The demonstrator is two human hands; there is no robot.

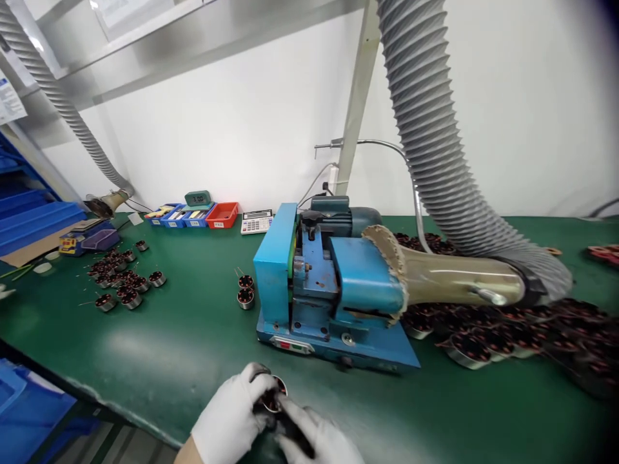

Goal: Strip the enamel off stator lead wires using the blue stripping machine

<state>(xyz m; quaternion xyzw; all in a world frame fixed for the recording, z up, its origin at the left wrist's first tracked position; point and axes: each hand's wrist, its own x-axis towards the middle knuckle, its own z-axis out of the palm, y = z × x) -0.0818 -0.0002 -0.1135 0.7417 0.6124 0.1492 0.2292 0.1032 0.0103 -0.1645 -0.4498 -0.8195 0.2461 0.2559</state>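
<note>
Near the front edge of the bench, my left hand (pixel 235 412) in a white glove is closed around a small motor stator (pixel 275 394). This is a silver ring with dark copper windings inside. My right hand (pixel 316 432), also gloved in white, is slightly blurred and has its fingers on the near right side of the same stator. A dark patch shows between the right finger and thumb; I cannot make out what it is. Just beyond my hands stands a blue belt-grinder-like machine (pixel 275 270) with a motor. Two more stators (pixel 245 298) stand at its left side.
Several stators (pixel 130 299) are grouped on the green bench (pixel 193 361) at the left, and many more (pixel 468 348) lie at the right. A grey hose (pixel 425 96) joins the machine's clear duct (pixel 459 278). Behind are a calculator (pixel 256 222), a red bin (pixel 222 215) and a clock (pixel 197 198).
</note>
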